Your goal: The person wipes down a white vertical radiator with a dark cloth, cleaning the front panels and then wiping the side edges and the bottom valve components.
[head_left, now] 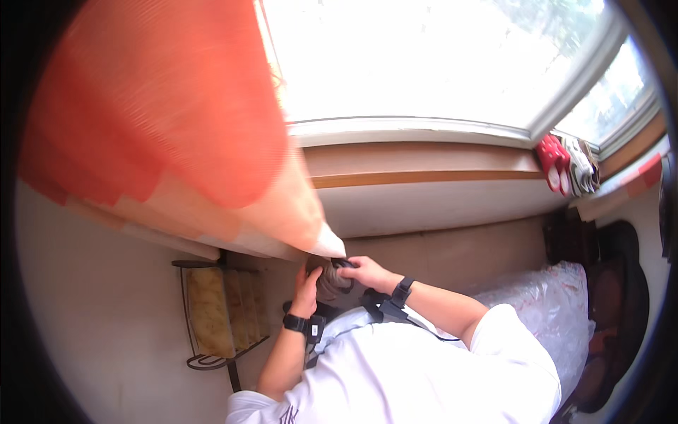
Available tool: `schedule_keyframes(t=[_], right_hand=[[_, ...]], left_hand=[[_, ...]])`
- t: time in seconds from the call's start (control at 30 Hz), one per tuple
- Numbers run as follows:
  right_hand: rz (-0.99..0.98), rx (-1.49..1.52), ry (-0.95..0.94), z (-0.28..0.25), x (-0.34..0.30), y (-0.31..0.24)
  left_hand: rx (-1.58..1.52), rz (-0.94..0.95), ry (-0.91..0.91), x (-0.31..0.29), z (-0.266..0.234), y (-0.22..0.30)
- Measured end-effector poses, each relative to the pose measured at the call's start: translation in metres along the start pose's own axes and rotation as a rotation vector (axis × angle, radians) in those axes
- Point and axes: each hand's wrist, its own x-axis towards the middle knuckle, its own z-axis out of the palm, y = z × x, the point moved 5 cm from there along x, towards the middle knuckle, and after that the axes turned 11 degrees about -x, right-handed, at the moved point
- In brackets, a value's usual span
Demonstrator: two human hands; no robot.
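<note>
Fingers first: those of the left hand (305, 291) are curled against the left side of a small grey item (332, 286), while those of the right hand (371, 274) close on its dark upper edge. It's gripped between the two, in front of the chest, partly hidden and too blurred to identify. Right above, the pale tip of a red-orange curtain (198, 127) reaches down to the right fingers; contact is hard to call.

Out to the right, clear plastic wrapping (540, 304) covers a bulky load, its contents unreadable. Left, a dark metal rack (185, 311) carries yellowish panels (210, 311). Up on the sill (417, 161), red slippers (553, 164) stand beside pale footwear (580, 166).

And the pose: both elbows bent, forearms angled inward, a black strap (402, 291) around the right wrist, another (295, 323) around the left.
</note>
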Motion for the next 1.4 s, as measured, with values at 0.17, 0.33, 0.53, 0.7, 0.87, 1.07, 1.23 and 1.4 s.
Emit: schedule_keyframes(t=[0.17, 0.33, 0.53, 0.7, 0.87, 1.07, 1.23, 1.4], right_hand=[[-0.187, 0.172, 0.532, 0.029, 0.002, 0.003], [-0.298, 0.442, 0.725, 0.018, -0.019, -0.033], [-0.215, 0.654, 0.946, -0.187, -0.114, 0.079], [-0.006, 0.457, 1.307, -0.317, -0.184, 0.168], [0.112, 0.271, 1.696, -0.442, -0.282, 0.206], [0.193, -0.404, 1.901, -0.604, -0.433, 0.151], [0.403, -0.855, 1.744, -0.721, -0.474, 0.11], [0.671, -0.992, 1.2, -0.807, -0.451, 0.136]], left_hand=[[0.314, -0.083, -0.166, 0.002, 0.006, 0.052], [0.941, 0.022, -0.323, 0.017, 0.038, 0.104], [1.112, 0.238, -0.658, 0.056, 0.237, -0.04], [1.066, 0.291, -1.01, 0.073, 0.385, -0.104], [0.94, 0.389, -1.323, 0.053, 0.527, -0.124], [0.81, 0.766, -1.346, 0.016, 0.689, -0.168], [1.453, 1.046, -0.911, 0.013, 0.773, -0.23], [1.725, 0.981, -0.403, 0.024, 0.816, -0.28]])
